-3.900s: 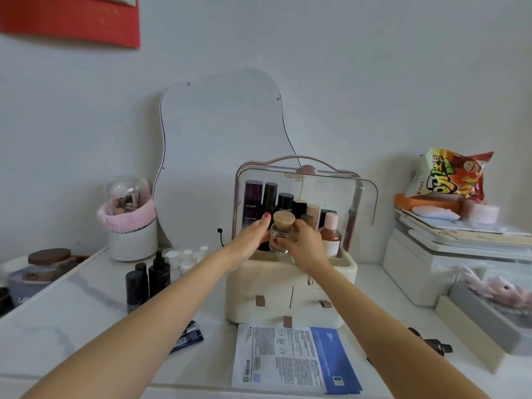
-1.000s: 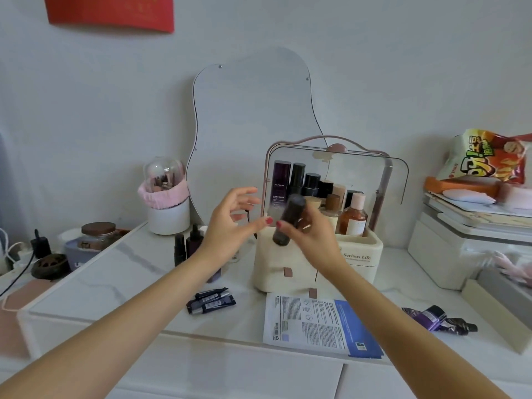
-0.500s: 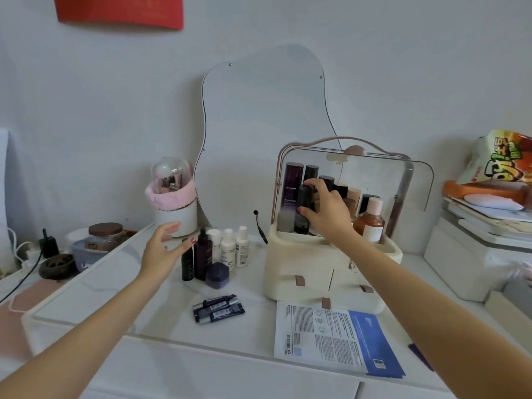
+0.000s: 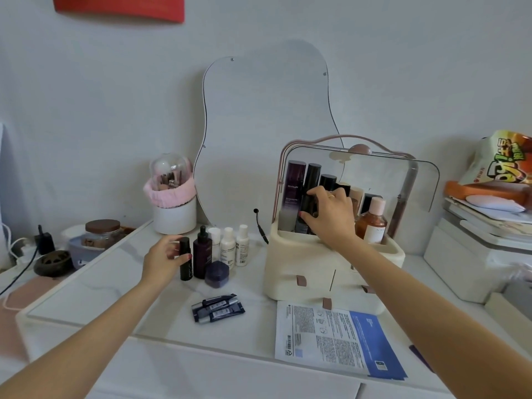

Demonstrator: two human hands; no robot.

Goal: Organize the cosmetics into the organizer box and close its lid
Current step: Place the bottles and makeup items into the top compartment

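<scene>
The cream organizer box (image 4: 299, 260) stands at centre right, its clear lid (image 4: 408, 180) raised, with several bottles upright inside. My right hand (image 4: 331, 214) reaches into the box and grips a dark bottle (image 4: 308, 208) standing near its left side. My left hand (image 4: 162, 257) curls round a slim black bottle (image 4: 185, 259) standing on the table. Beside that bottle stand a dark purple pump bottle (image 4: 202, 251), three small white bottles (image 4: 229, 246) and a purple jar (image 4: 217, 274). Dark sachets (image 4: 217, 308) and a blue-and-white sheet mask packet (image 4: 336, 338) lie in front.
A wavy mirror (image 4: 264, 133) leans on the wall behind. A white brush holder with pink band (image 4: 172, 205) stands at the back left, with a brown-lidded jar (image 4: 102, 234) beyond the table's left edge. White storage boxes (image 4: 475, 260) and a snack bag (image 4: 503, 159) are stacked on the right.
My right hand took the dark bottle from in front of the box and set it down inside. My left hand moved left and closed round the slim black bottle.
</scene>
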